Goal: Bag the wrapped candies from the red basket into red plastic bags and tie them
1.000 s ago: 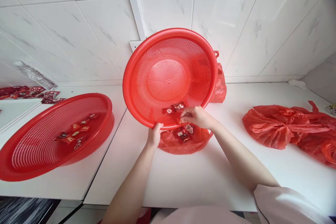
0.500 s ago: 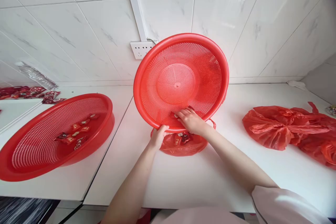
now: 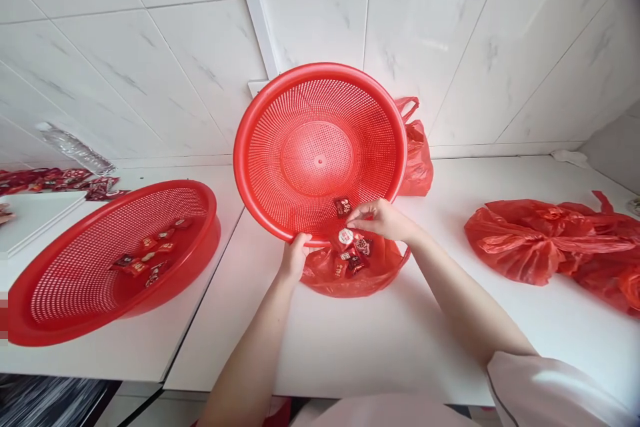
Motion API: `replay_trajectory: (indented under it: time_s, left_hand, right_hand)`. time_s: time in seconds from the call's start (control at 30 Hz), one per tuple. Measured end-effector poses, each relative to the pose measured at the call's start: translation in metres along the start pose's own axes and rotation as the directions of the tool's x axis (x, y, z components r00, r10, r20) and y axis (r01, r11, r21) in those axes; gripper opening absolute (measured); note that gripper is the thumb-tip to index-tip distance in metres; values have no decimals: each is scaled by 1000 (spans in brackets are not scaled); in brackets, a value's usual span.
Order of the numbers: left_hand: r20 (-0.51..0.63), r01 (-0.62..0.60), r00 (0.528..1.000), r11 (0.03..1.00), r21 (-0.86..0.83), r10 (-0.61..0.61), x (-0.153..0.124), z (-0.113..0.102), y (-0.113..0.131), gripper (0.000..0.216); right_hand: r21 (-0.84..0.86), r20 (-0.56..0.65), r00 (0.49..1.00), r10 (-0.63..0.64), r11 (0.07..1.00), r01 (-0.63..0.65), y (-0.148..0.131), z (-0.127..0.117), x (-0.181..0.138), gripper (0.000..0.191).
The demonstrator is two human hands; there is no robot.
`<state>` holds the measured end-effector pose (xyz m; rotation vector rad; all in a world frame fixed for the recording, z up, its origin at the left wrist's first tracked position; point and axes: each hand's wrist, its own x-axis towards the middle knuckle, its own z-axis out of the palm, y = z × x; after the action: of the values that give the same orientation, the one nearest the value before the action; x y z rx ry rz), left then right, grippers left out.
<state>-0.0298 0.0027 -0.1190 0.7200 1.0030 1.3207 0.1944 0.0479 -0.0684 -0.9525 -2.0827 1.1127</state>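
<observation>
Red-wrapped packet (image 3: 345, 237) is over the red plastic bag (image 3: 357, 287), pinched in the right hand's (image 3: 381, 219) fingers, left hand (image 3: 297, 255) clamped on the tilted red strainer's (image 3: 320, 137) rim; several packets look bagged, one dark packet (image 3: 343, 207) visibly left in strainer.

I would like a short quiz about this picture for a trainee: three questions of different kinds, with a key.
1. Which hand holds the near rim of the middle basket?
2. True or false: a packet touches the right hand.
3. Where is the open bag: A) inside the middle basket; B) below its near rim; C) far to its left?

Key:
1. The left hand.
2. True.
3. B.
</observation>
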Motion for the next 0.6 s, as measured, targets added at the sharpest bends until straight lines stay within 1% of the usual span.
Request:
replay_trajectory:
  time_s: [0.03,0.07,0.1,0.17,0.2,0.23,0.27,0.33,0.37,0.4,0.43,0.47,0.53,0.6]
  left_hand:
    - [-9,-11,1000,1000,4,11,1,-1,-1,27]
    - [-23,-24,999,1000,9,24,2,-3,-2,25]
    - [-37,-34,999,999,16,34,3,-3,-3,23]
    - [-42,-37,998,999,21,38,3,-3,-4,19]
    - [-28,-33,999,999,18,33,2,-2,-4,18]
    - [-8,-28,1000,1000,9,28,1,-1,-4,18]
    - [13,-21,1000,1000,0,21,0,1,-4,18]
    - [33,-1,999,1000,-3,1,-3,4,-2,17]
    - [26,4,1000,1000,1,-4,-3,5,-1,15]
    - [11,2,1000,1000,6,-2,-4,5,-1,13]
    - [-6,-6,1000,1000,8,6,-4,6,0,11]
    - [-19,-17,1000,1000,3,17,-3,5,1,11]
    - [-29,-31,999,999,-24,30,-1,4,2,14]
    - [-33,-29,999,998,-51,27,1,3,2,17]
  right_hand:
    - [-40,49,999,-8,999,10,-2,-3,-2,24]
    - [-106,66,998,-16,994,23,-3,-5,-3,24]
    - [-185,50,998,-28,982,37,-3,-6,-3,24]
    - [-345,-42,995,-86,936,67,0,-3,-2,28]
    - [-417,-80,990,-118,906,75,3,0,-1,30]
    - [-479,-89,986,-138,874,79,6,3,1,32]
    - [-531,-77,987,-139,844,78,9,6,2,36]
    - [-594,-9,995,-102,801,76,13,10,3,49]
    - [-596,39,996,-79,798,87,14,11,3,55]
    - [-575,93,993,-68,811,109,14,10,3,58]
    - [-533,141,987,-72,835,137,13,9,2,53]
    - [-475,174,981,-87,865,161,11,7,2,44]
    - [-349,170,978,-118,921,172,5,2,0,24]
    - [-253,108,987,-119,957,143,-2,-3,-2,20]
